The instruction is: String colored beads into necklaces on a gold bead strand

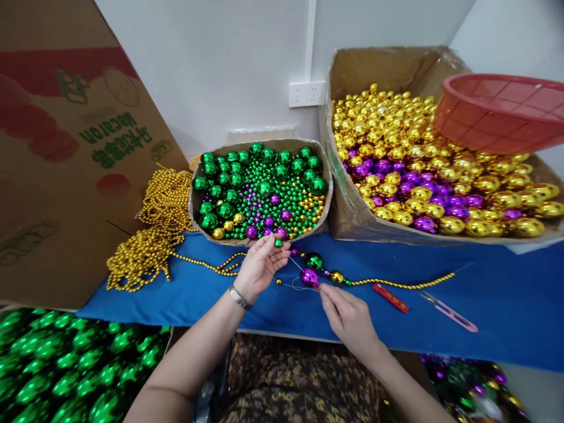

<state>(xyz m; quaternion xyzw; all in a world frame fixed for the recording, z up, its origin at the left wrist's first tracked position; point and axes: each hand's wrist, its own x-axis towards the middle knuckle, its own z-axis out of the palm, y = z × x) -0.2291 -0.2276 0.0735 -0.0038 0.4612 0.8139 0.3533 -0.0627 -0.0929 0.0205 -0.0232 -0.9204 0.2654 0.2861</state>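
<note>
My left hand (264, 261), a metal watch band at its wrist, pinches a small green bead (278, 242) just in front of the low bead box. From below right my right hand (348, 314) has thumb and forefinger closed at a large shiny purple bead (310, 277). A thin needle (294, 262) slants between that bead and my left fingers. Fine clear thread (293, 286) loops on the blue cloth under them, near a tiny gold bead (278, 282). Just beyond, a strand with a large green bead (314, 261) and a gold bead chain (400, 285) stretches right.
Mixed beads fill a low cardboard box (328, 205). A taller box (335, 117) holds gold and purple beads, with a red basket (497, 111) on top. Gold chains (138, 258) lie left. A red packet (390, 298) and pink-handled snips (453, 312) rest right. Large green balls (66, 364) sit lower left.
</note>
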